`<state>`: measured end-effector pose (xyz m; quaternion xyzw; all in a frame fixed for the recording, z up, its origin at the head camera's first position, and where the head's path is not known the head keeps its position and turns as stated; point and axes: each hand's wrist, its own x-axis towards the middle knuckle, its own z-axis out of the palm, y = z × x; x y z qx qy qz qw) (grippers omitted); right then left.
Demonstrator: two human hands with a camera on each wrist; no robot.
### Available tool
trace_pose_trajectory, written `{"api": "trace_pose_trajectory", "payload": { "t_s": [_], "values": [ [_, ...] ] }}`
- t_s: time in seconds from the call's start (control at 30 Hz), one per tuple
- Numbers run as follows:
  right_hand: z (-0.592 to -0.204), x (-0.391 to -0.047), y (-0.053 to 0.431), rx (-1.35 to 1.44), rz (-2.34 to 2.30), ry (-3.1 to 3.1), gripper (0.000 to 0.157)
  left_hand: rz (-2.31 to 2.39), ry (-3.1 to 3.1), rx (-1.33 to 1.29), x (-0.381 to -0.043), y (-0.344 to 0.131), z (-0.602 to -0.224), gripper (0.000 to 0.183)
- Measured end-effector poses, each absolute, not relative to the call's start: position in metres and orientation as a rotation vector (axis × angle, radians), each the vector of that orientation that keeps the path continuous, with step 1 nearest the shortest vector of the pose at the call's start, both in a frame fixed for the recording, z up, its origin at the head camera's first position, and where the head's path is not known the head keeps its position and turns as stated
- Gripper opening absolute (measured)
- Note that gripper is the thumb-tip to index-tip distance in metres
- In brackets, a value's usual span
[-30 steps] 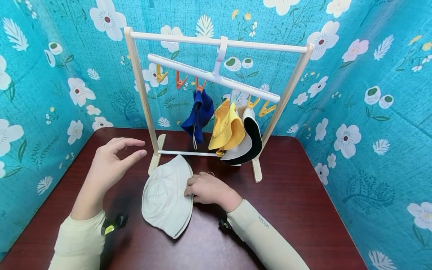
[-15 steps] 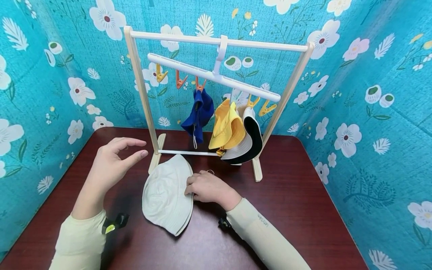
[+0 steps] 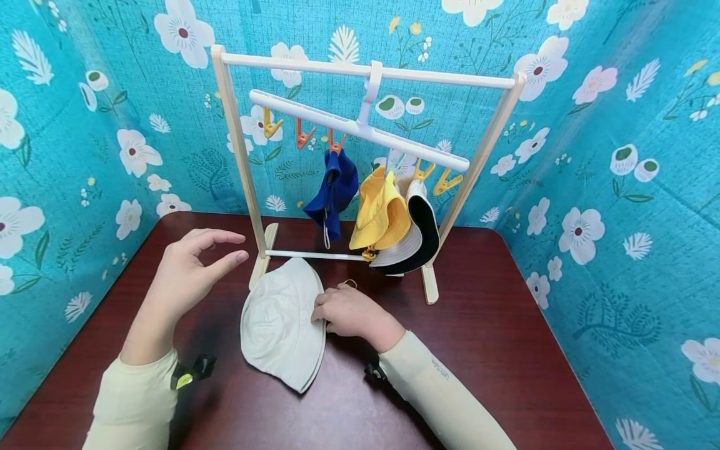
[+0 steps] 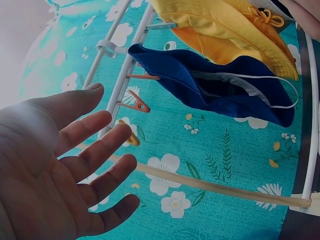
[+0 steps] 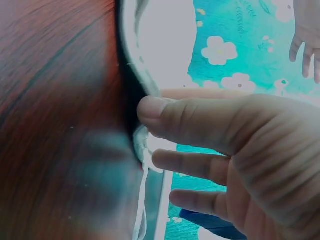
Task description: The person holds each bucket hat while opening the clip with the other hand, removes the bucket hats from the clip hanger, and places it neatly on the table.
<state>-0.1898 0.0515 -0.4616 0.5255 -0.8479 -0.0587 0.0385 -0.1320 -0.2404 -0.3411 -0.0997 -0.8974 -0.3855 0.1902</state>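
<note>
A cream bucket hat (image 3: 281, 322) lies folded flat on the dark red table in front of the rack. My right hand (image 3: 351, 317) pinches the hat's brim on its right side; in the right wrist view the thumb (image 5: 155, 110) presses the brim edge and a white cord (image 5: 142, 205) dangles below. To the left of the hat, my left hand (image 3: 191, 269) hovers in the air, thumb and fingers apart, holding nothing. A blue hat (image 3: 334, 194), a yellow hat (image 3: 379, 212) and a white-and-black hat (image 3: 424, 225) hang from clips behind.
A wooden rack (image 3: 239, 150) stands at the back of the table (image 3: 478, 362). On it a white clip hanger (image 3: 410, 144) tilts down to the right, with unused yellow (image 3: 271, 124) and orange clips (image 3: 304, 134) at its left. Flowered teal cloth (image 3: 613, 262) surrounds the table.
The cream hat has shifted slightly to the right and turned a little with my right hand's pinch. My left hand has stayed nearly in place.
</note>
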Motion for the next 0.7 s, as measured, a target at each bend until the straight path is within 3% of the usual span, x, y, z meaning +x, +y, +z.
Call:
{"api": "trace_pose_trajectory", "payload": {
  "t_s": [0.7],
  "values": [
    [-0.432,-0.18,0.072,1.471,0.175,-2.615,0.021,-1.075,-2.526,-0.295,-0.135,-0.238,-0.345,0.034]
  ]
}}
